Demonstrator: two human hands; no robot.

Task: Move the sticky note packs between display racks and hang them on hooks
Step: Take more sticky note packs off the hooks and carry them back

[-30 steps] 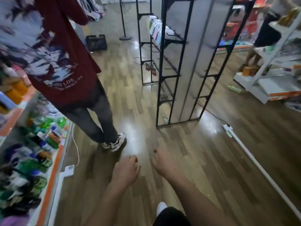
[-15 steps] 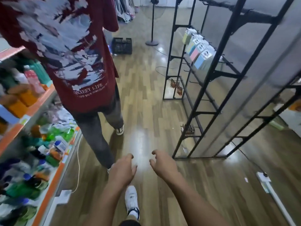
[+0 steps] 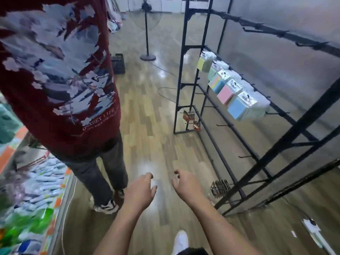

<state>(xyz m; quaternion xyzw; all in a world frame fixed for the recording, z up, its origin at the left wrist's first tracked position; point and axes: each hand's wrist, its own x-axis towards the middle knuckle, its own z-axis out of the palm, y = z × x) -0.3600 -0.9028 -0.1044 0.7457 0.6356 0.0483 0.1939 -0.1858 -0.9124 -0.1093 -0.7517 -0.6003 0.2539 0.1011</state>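
Observation:
Several sticky note packs (image 3: 231, 89), yellow, green, pink and blue, hang in a row on hooks of the black display rack (image 3: 185, 70) at the right. My left hand (image 3: 140, 190) and my right hand (image 3: 185, 186) are stretched out low over the wooden floor, well short of the rack. Both hold nothing and their fingers hang loosely curled. Bare hooks (image 3: 223, 125) stick out from the rack's lower bars.
A person in a dark red printed shirt (image 3: 60, 80) stands close on my left. A shelf of packaged goods (image 3: 33, 199) runs along the left edge. A standing fan (image 3: 147, 34) and a black crate (image 3: 118, 63) are farther back. Small items (image 3: 219, 187) hang low on the rack.
I have walked forward along the aisle, so the rack and its sticky note packs are nearer and larger. Both hands stay in front of me, empty.

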